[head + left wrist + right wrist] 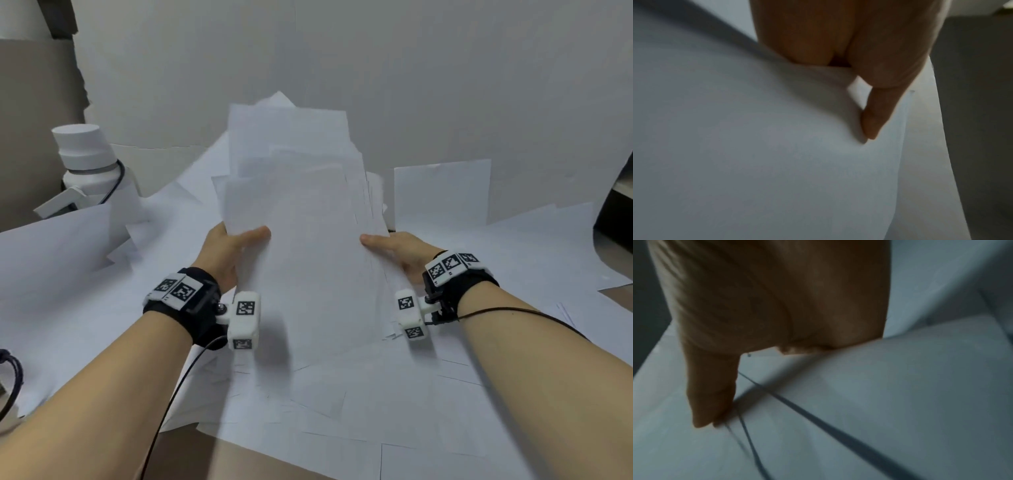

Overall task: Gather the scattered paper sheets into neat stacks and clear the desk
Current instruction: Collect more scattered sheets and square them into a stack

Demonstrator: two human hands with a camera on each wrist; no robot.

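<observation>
One uneven bundle of smooth white paper sheets [301,212] is held above the middle of the counter [212,455]. The left hand [226,253] pinches its left edge, thumb on top; the right hand [397,251] pinches its right edge likewise. Loose plain sheets [342,404], too many to count, cover the brown counter. One white cylindrical bottle [90,168] stands far left. The fingers beneath are probably curled. No writing shows.

A white bottle [89,163] with a wide cap stands upright at the wall [411,85], a black cord [116,186] looped beside it.
</observation>
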